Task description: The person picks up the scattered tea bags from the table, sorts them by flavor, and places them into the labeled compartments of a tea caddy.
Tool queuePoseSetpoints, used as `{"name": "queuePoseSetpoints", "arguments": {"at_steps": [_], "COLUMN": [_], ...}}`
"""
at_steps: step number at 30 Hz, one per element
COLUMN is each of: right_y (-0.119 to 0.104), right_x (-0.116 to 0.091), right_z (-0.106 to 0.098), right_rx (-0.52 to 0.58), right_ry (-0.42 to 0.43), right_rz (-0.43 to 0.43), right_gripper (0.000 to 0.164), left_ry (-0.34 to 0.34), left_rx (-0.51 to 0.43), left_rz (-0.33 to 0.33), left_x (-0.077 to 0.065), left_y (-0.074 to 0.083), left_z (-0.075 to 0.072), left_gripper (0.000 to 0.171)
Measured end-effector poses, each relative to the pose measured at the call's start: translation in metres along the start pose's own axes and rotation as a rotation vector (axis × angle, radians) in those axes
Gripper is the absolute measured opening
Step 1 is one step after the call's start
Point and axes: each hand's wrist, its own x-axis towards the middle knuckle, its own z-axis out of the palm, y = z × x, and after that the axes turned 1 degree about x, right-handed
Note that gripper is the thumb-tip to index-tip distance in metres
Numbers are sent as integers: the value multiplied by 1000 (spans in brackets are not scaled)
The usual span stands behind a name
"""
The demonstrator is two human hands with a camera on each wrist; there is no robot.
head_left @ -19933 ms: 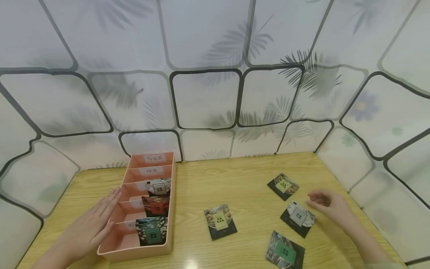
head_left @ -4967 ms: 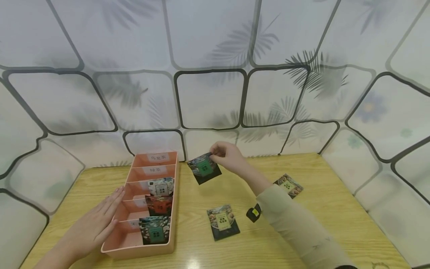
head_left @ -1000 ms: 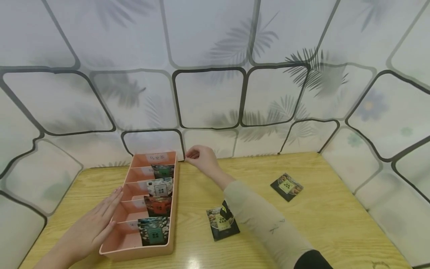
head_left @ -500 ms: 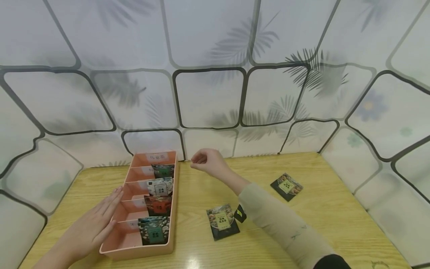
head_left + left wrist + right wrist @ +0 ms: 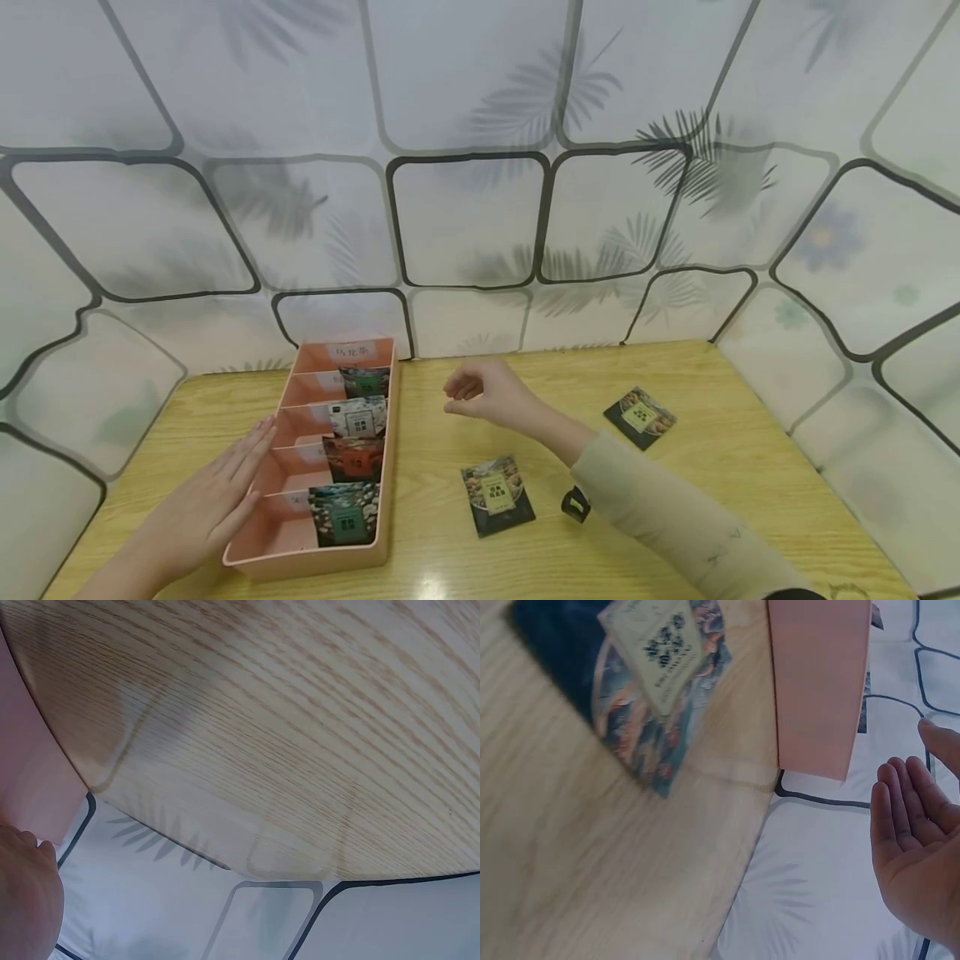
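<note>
A long pink compartment box (image 5: 382, 467) holds upright tea sachets: a green one (image 5: 367, 382) second from the back, then a white-patterned one (image 5: 358, 417), a red one (image 5: 352, 458) and a teal-labelled one (image 5: 345, 514) at the front. My left hand (image 5: 198, 500) lies along the box's left wall, fingers straight. To the right of the box, above the table, is my right hand (image 5: 495, 396), fingers loosely bent and holding nothing; its palm shows in the right wrist view. Below it lies a yellow-labelled sachet (image 5: 497, 496). A similar sachet (image 5: 641, 417) lies farther right.
Handwritten labels (image 5: 352, 351) mark the box's compartments. The wood-grain table (image 5: 720, 500) meets a patterned curtain (image 5: 465, 225) at the back and sides. A small black piece (image 5: 575, 504) with a yellow-green mark hangs at my right sleeve (image 5: 660, 508).
Over the last 20 seconds, the green and white sachets left the table's right side; a green one now stands in the box. My right hand has since drawn back rightward and nearer; my left stays.
</note>
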Motion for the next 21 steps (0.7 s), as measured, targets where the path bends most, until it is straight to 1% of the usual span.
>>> {"name": "queuePoseSetpoints", "arguments": {"at_steps": [5, 10, 16, 21], "right_y": [5, 17, 32, 44], "right_x": [-18, -33, -47, -55], "right_z": [-3, -6, -7, -8], "right_rx": [10, 7, -27, -22], "right_ry": [-43, -74, -81, -88], "right_rz": [2, -7, -3, 8], "right_gripper": [25, 30, 31, 34], "left_ry": [5, 10, 17, 23], "left_rx": [-10, -11, -15, -20], "left_rz": [2, -3, -3, 2], "left_x": [-1, 0, -1, -1], "left_y": [-1, 0, 1, 0], "left_z": [1, -1, 0, 1], "left_gripper": [77, 77, 75, 74]}}
